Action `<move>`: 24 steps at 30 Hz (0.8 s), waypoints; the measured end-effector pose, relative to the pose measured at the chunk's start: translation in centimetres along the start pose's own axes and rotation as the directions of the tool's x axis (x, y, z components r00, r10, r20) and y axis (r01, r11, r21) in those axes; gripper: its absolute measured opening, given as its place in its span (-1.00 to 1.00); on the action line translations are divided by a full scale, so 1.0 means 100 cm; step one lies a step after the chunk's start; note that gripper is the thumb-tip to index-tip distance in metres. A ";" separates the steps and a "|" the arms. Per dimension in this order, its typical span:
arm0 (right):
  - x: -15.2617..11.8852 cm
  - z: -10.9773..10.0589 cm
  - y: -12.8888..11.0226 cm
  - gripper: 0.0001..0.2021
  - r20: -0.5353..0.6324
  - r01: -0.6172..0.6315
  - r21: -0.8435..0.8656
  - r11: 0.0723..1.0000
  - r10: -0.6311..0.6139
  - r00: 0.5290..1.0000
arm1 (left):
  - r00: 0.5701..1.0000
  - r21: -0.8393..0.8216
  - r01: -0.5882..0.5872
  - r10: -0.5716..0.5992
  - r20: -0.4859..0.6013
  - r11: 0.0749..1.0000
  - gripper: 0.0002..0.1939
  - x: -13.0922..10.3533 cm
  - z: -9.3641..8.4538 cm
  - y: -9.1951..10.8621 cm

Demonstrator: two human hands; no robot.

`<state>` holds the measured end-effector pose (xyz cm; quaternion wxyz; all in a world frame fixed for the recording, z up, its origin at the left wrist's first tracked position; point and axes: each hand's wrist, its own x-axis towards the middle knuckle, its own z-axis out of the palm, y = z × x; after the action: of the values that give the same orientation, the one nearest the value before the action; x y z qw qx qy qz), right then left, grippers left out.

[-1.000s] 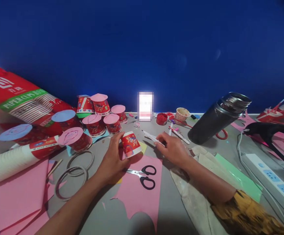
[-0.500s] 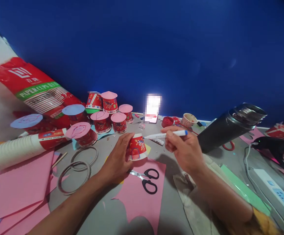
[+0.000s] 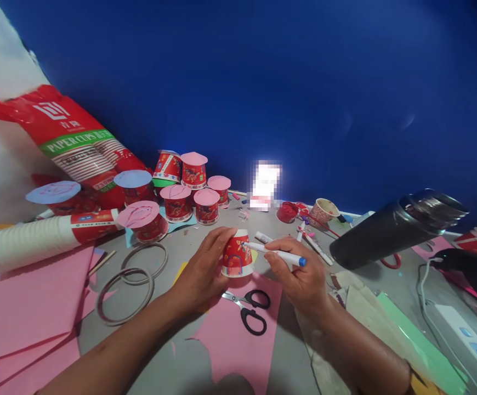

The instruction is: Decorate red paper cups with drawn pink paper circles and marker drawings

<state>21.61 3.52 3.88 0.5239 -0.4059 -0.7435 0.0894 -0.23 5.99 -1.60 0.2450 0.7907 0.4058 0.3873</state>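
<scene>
My left hand [image 3: 205,263] is closed around the left side of a red paper cup [image 3: 238,255], which is held upside down. A blue door-like outline is drawn low on the cup's side. In my right hand [image 3: 302,277] is a white marker [image 3: 277,253] with a blue end, its tip at the printed pattern on the cup's right side. Just below the cup, black-handled scissors [image 3: 249,307] lie partly open on a cut sheet of pink paper [image 3: 246,351].
Upside-down cups topped with paper discs [image 3: 176,200] stand at back left, near a stack of cups [image 3: 37,241] and a paper-cup bag [image 3: 78,137]. Two grey rings [image 3: 125,296] lie left. A black flask [image 3: 395,230] leans at right, beyond a cloth and a power strip [image 3: 469,334].
The marker's tip has shifted a little to the right and down along the cup's side, and my right hand has lowered. The whole view has shifted slightly.
</scene>
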 end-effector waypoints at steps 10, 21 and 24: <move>0.001 0.003 0.005 -0.93 -0.014 0.047 -0.021 0.999 -0.047 0.999 | 0.999 0.048 -0.018 0.017 0.036 0.999 -0.21 -0.001 0.000 0.000; 0.002 0.002 0.005 -0.91 0.000 0.034 -0.018 0.999 -0.034 0.999 | 0.998 0.102 -0.039 0.034 0.044 0.994 -0.18 -0.002 -0.001 0.002; 0.003 0.002 0.004 -0.90 0.010 0.027 -0.029 0.999 -0.026 1.000 | 0.999 0.099 -0.036 0.032 0.044 0.994 -0.17 -0.001 -0.002 0.002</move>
<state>21.63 4.01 3.80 0.5154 -0.4031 -0.7526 0.0738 -0.30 5.74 -1.40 0.2071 0.8169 0.4060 0.3536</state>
